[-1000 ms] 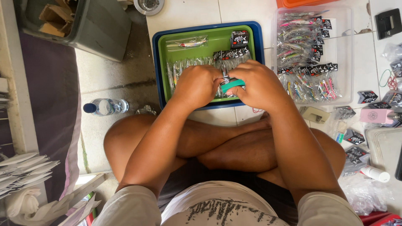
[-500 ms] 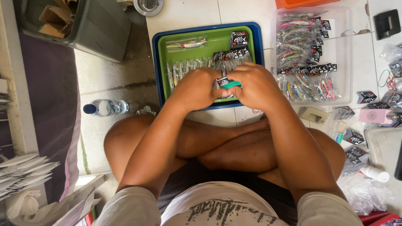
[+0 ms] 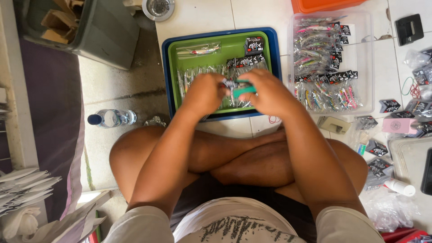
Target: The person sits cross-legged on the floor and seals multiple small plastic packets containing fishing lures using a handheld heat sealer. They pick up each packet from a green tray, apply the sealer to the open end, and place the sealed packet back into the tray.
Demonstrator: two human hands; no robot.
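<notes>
Seen from above, a person sits cross-legged on a pale tiled floor [image 3: 216, 18], both hands meeting over a green tray [image 3: 211, 60] nested inside a blue tray [image 3: 167, 81]. The right hand [image 3: 270, 92] has its grip closed around a teal stapler [image 3: 245, 91], fingers curled over its smooth plastic body. The left hand [image 3: 204, 92] pinches the top of a small clear packet [image 3: 229, 83] with a black header card, holding it against the stapler's mouth; its grip is together on the packet. The two hands touch just above the middle of the green tray. In that tray lie rows of glossy, clear, narrow sachets [image 3: 198, 74], with more black header cards [image 3: 254, 46] stacked at the far right corner. Just right of the trays stands a clear plastic tub [image 3: 364, 54] full of similar packed sachets with colourful contents and black cards. More loose black cards [image 3: 390, 106] lie scattered further right on the floor. A plastic water bottle [image 3: 112, 118] with a blue cap lies on its side to the left, well apart from the hands.
</notes>
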